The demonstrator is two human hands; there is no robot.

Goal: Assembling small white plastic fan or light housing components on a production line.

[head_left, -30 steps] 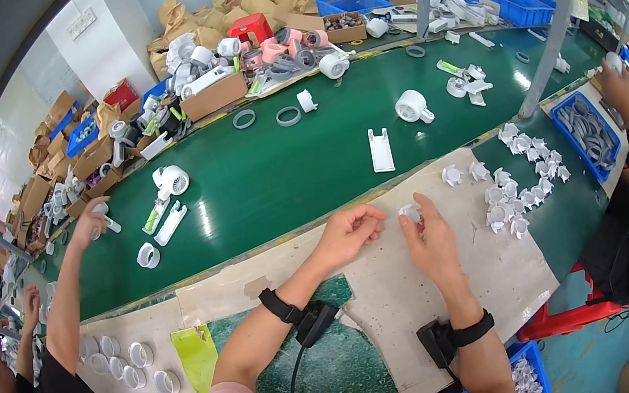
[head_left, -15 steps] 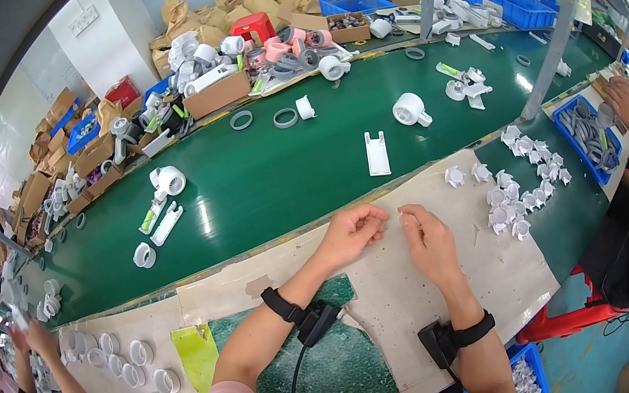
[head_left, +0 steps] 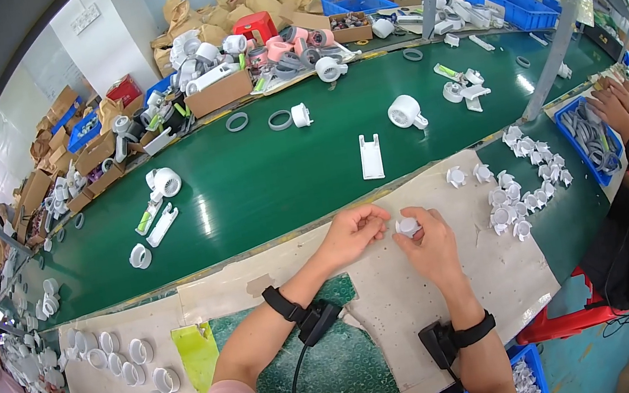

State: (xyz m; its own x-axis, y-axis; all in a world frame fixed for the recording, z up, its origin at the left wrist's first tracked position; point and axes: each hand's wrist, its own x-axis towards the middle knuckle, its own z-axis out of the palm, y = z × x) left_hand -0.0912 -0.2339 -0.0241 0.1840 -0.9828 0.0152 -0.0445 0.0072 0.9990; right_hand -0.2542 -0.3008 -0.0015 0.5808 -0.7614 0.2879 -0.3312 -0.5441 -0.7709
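Observation:
My right hand [head_left: 432, 250] pinches a small white finned plastic part [head_left: 407, 226], like a little fan wheel, its round face turned up. Close by on the left, my left hand [head_left: 351, 232] is closed with the fingertips curled together; whatever they hold, if anything, is hidden. Both hands hover over the brown paper sheet [head_left: 292, 259] beside the green belt. More white finned parts [head_left: 502, 214] lie grouped on the paper and green surface to the right of my right hand. Several white rings [head_left: 141, 351] stand on the paper at the left.
On the green belt [head_left: 255, 185] lie white fan housings [head_left: 406, 112], a flat white handle piece [head_left: 371, 157] and grey rings [head_left: 280, 120]. A co-worker's hands [head_left: 612, 104] work over a blue bin [head_left: 594, 152] of grey rings at right. A metal post [head_left: 559, 18] rises at the belt's edge.
My right hand has turned, bringing the white finned part into sight; my left hand stays nearly in place. Pieces on the belt have shifted slightly left. The left co-worker's hands have moved down.

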